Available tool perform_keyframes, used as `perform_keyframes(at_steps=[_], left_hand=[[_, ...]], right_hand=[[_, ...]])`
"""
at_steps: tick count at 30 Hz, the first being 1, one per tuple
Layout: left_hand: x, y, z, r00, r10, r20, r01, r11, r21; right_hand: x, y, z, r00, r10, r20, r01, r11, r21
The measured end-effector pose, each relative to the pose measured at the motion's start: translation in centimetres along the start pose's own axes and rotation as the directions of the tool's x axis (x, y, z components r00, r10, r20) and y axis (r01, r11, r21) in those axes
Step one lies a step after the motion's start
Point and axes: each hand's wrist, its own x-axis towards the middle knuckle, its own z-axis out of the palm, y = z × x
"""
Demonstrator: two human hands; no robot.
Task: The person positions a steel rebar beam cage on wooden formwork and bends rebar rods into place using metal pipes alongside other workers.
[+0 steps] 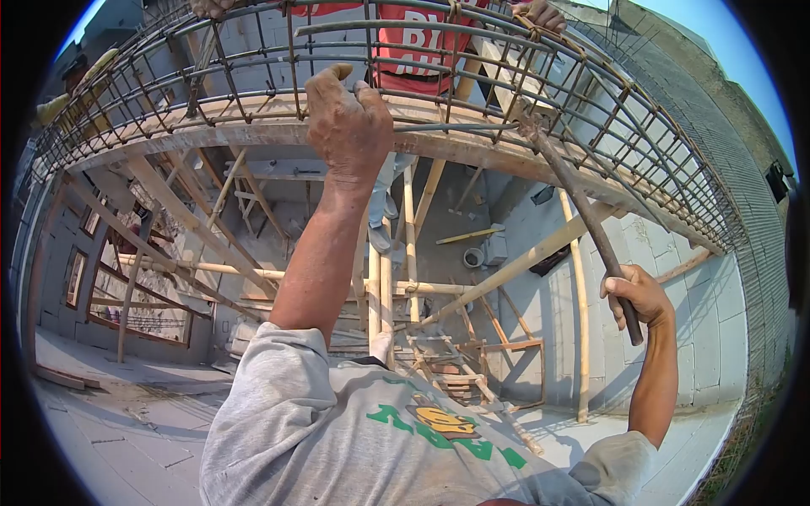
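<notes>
My left hand [350, 126] is closed at the near side of the rebar cage [245, 61]. A thin steel rod [456, 128] sticks out from the heel of this hand toward the right; the fingers partly hide the grip. My right hand [639, 295], lower and to the right, is wrapped around the lower end of a rusty rebar bending bar [582, 202]. The bar slants up to the left, and its head [530, 125] meets the cage near the rod's far end. Beneath the cage runs a wooden formwork board [253, 132].
A person in a red shirt [413, 42] stands behind the cage, with a hand [540, 14] at its top. Another person's yellow sleeve [52, 110] shows at far left. Poles [515, 263] prop the formwork. Far below are the floor, a bucket [472, 257] and block walls [650, 337].
</notes>
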Motion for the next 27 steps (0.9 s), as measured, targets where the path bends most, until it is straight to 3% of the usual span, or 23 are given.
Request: perform_keyframes(at_steps=[2,3,6,7,9,10,11,13,17,18,21,22,25,27], left_hand=[[0.4,0.2,1.2,0.992,-0.017,-0.128,0.02,1.0,0.017],[0.5,0.1,1.0,0.994,-0.074,-0.077,0.074,0.997,0.007],[0.6,-0.2,1.0,0.983,-0.18,0.03,0.181,0.983,-0.035],[0.0,-0.7,0.9,0.994,-0.09,0.058,0.092,0.995,-0.033],[-0.6,-1.8,1.0,0.993,0.098,0.07,-0.096,0.995,-0.041],[-0.8,-2.2,0.8,0.977,0.179,0.118,-0.17,0.982,-0.08],[-0.5,-3.1,0.8,0.958,0.274,0.088,-0.272,0.962,-0.035],[-0.8,-4.6,1.0,0.877,0.473,0.082,-0.476,0.879,0.03],[0.2,-4.6,-0.3,0.819,0.538,0.2,-0.568,0.809,0.152],[0.4,-5.1,-0.4,0.796,0.527,0.299,-0.578,0.808,0.115],[1.2,-6.8,-0.3,0.72,0.636,0.277,-0.66,0.751,-0.008],[1.5,-7.3,0.6,0.728,0.587,0.355,-0.614,0.788,-0.043],[1.6,-6.2,0.0,0.638,0.406,0.654,-0.536,0.844,-0.001],[2.6,-6.2,0.2,0.56,0.47,0.682,-0.586,0.807,-0.075]], right_hand=[[-0.8,-0.2,0.3,0.998,0.007,-0.061,-0.007,1.0,0.001],[-1.9,0.0,0.6,0.995,0.025,-0.098,-0.024,1.0,0.005],[-3.3,-1.2,3.0,0.917,0.014,-0.399,-0.148,0.94,-0.308],[-3.6,-1.6,3.9,0.855,-0.009,-0.518,-0.234,0.885,-0.403],[-4.1,-1.9,4.2,0.828,-0.023,-0.56,-0.276,0.853,-0.443],[-3.7,-1.5,4.4,0.757,-0.174,-0.63,-0.344,0.714,-0.611],[-3.1,-2.0,4.7,0.731,-0.207,-0.65,-0.369,0.682,-0.632],[-3.3,-2.2,6.6,0.679,-0.224,-0.699,-0.445,0.632,-0.635],[-2.8,-2.5,8.6,0.619,-0.157,-0.77,-0.545,0.619,-0.565],[-3.1,-2.8,9.4,0.609,-0.135,-0.781,-0.572,0.608,-0.551],[-2.8,-2.4,10.7,0.557,-0.153,-0.817,-0.625,0.57,-0.533],[-2.6,-2.1,11.1,0.546,-0.145,-0.825,-0.638,0.566,-0.522],[-2.6,-2.4,10.4,0.527,-0.148,-0.837,-0.666,0.541,-0.514],[-2.6,-2.3,10.6,0.534,-0.117,-0.837,-0.675,0.536,-0.506]])
